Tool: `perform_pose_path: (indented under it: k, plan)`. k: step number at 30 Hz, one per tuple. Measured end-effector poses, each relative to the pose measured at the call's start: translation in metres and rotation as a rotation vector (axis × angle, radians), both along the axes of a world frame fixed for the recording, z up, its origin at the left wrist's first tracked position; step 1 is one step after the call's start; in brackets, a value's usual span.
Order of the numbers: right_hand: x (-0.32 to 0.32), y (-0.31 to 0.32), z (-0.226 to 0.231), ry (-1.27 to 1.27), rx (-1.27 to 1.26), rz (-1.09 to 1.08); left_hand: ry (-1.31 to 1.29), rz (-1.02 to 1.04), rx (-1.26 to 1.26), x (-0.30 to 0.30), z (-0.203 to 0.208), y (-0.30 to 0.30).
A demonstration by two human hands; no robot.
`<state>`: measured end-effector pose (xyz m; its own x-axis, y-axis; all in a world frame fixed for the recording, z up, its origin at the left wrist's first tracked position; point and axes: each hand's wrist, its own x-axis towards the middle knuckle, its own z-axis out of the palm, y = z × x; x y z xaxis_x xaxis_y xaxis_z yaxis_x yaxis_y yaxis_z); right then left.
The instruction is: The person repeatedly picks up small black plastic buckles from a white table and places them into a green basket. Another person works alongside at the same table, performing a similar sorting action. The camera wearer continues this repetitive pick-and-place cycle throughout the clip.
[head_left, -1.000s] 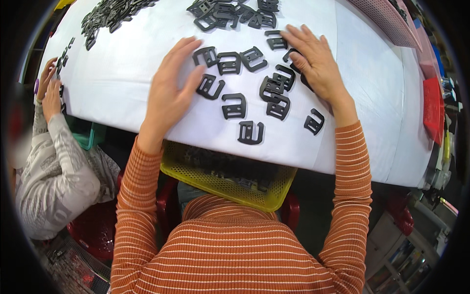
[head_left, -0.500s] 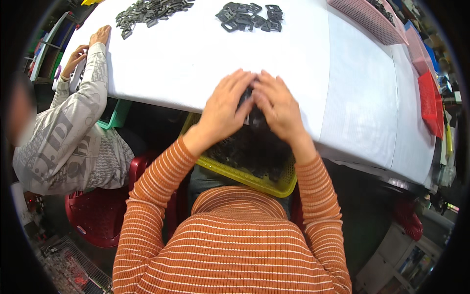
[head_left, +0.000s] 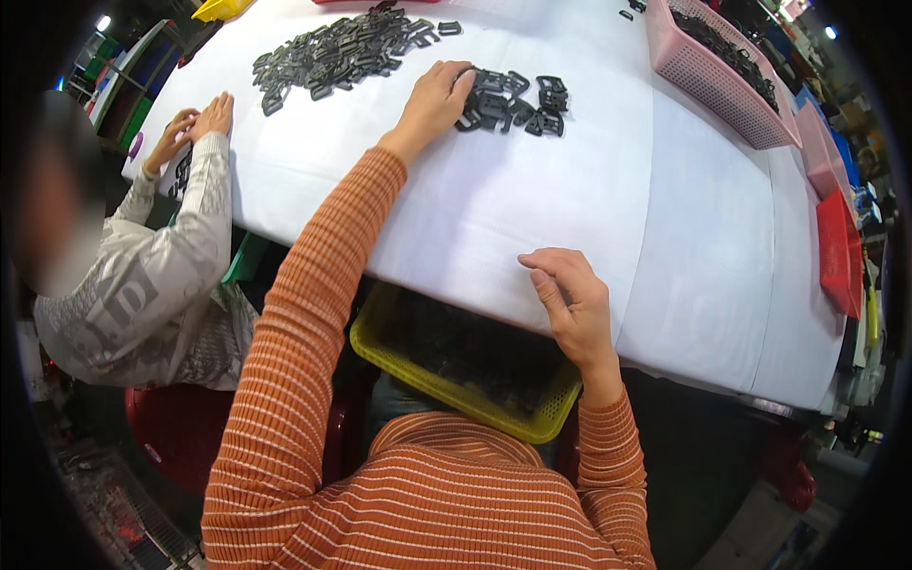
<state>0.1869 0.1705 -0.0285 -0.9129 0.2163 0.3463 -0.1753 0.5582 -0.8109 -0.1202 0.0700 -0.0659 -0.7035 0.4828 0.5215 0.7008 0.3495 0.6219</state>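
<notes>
My left arm reaches far over the white table to a small pile of black plastic buckles (head_left: 508, 100). At the pile's left edge, my left hand (head_left: 435, 103) has its thumb and fingers closed about a buckle, mostly hidden by the fingers. My right hand (head_left: 573, 302) is over the table's near edge, fingers loosely bent, thumb apart, holding nothing. Below the edge, a yellow perforated basket (head_left: 442, 404) rests at my lap with dark pieces inside, too dim to make out singly.
A larger heap of black buckles (head_left: 332, 52) lies at the far left. Pink baskets (head_left: 703, 95) and a red bin (head_left: 838, 255) line the right side. At the left, a co-worker's hands (head_left: 195, 128) are near more black pieces. A yellow container (head_left: 220, 9) sits at the back.
My hands were together above the basket. The left has moved forward to the small pile; the right has moved down and slightly right, apart from it. The view has tilted up.
</notes>
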Motion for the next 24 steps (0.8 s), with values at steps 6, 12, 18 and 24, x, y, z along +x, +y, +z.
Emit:
perform_pose_path:
  k: [6,12,18,24]
  plan:
    - [-0.029,0.029,0.003,-0.054,-0.05,-0.107,-0.085,-0.273,-0.128,0.012,0.004,0.044]
    - [-0.033,0.043,0.013,-0.088,-0.026,-0.225,-0.787,-0.471,0.3,0.095,0.027,0.008]
    - [-0.05,0.019,0.016,-0.144,0.242,-0.282,-0.45,-0.191,0.054,0.117,0.038,-0.046]
    - [-0.037,-0.008,0.018,-0.234,0.494,-0.283,-0.157,-0.177,-0.023,0.145,0.035,-0.052]
